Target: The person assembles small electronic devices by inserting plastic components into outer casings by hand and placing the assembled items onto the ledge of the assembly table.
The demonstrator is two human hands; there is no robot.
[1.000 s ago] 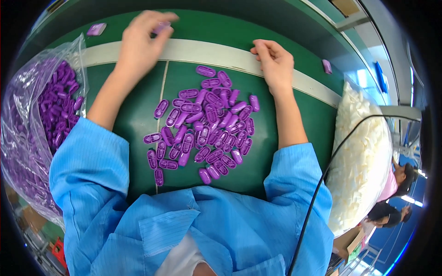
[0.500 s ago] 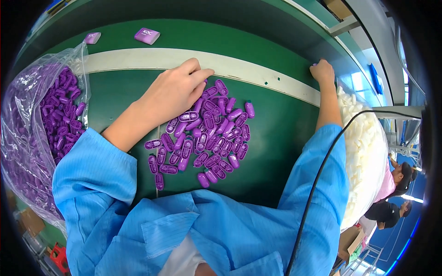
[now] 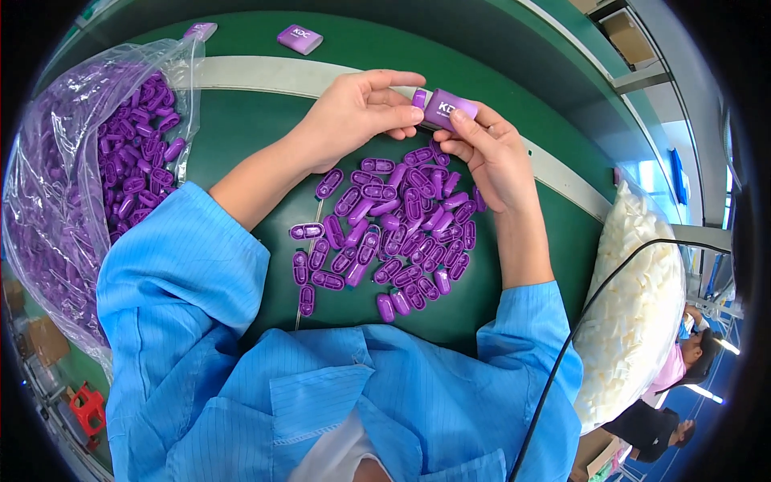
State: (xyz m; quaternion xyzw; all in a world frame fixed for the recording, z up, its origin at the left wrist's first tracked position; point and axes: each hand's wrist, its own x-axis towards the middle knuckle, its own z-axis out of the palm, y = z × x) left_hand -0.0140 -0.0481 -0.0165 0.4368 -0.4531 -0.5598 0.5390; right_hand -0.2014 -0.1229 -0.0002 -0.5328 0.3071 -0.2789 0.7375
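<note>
My right hand [image 3: 499, 159] grips a flat purple case [image 3: 443, 111] with pale lettering, thumb on its upper face. Pinched in my left hand [image 3: 352, 114] is a small purple oval cap [image 3: 418, 99], close against the case's left end; whether it has entered the case I cannot tell. Both hands meet above the far side of a loose pile of purple oval caps [image 3: 413, 207] on the green work surface [image 3: 241, 120]. Some of these caps lie hollow side up, others rounded side up.
A clear plastic bag [image 3: 60, 193] full of purple caps stands at the left. At the right sits a bag of cream-white parts [image 3: 630, 321], with a black cable [image 3: 554, 361] passing in front. Two purple cases, one nearer the middle [image 3: 299, 38], lie beyond the white strip [image 3: 265, 75].
My right hand has come back from the far right and now holds a purple case. My left hand has risen from the pile's far edge with a cap, meeting it.
</note>
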